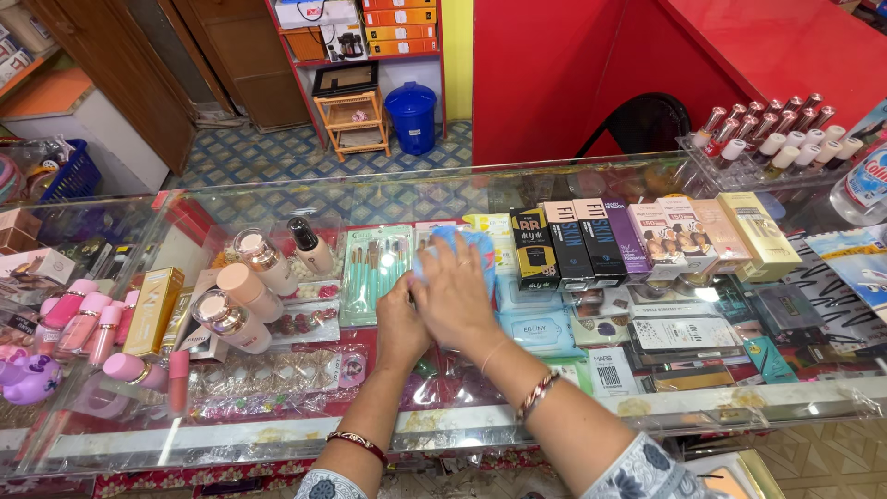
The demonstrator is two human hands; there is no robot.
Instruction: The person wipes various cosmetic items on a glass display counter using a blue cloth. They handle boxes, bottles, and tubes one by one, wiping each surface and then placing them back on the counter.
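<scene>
Both my hands rest together on the glass counter top (591, 176) near its middle. My right hand (455, 294) lies flat over a light blue cloth (469, 244) and presses it onto the glass. Tucked against it on the left, my left hand (399, 325) touches the cloth's near edge with curled fingers. Only the far part of the cloth shows past my fingers. Both wrists wear bangles. Under the glass lie a brush set in a mint pack (373, 268) and pale blue wipe packs (538, 325).
Foundation bottles (248, 294) and pink tubes (81, 319) lie under the glass at left. Boxed cosmetics (647, 238) stand in a row at right, with a rack of lip tubes (774, 137) on the counter's far right. Beyond are a blue bin (412, 116) and a wooden stool (353, 122).
</scene>
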